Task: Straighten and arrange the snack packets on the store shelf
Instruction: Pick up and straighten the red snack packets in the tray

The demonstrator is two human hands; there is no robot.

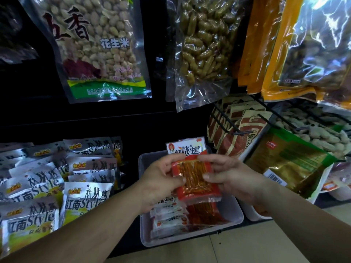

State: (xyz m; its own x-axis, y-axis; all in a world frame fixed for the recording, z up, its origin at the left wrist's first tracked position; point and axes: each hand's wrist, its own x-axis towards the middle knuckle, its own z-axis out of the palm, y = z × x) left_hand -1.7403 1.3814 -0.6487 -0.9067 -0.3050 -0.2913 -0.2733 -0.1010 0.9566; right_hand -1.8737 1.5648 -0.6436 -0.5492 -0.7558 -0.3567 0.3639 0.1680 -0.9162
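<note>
Together, left hand (161,179) and right hand (234,177) in curled grip on red packets (193,179)

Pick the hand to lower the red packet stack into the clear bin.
Left, marginally: both grip the red packet stack, but the left hand sits over the clear bin; the right hand hangs partly past its right wall.

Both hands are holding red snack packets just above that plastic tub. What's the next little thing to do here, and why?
Probably lower the red packets into the clear tub right beneath them. The left hand and right hand grip them by their sides, seemingly squared up, and matching packets already lie in that tub.
</note>
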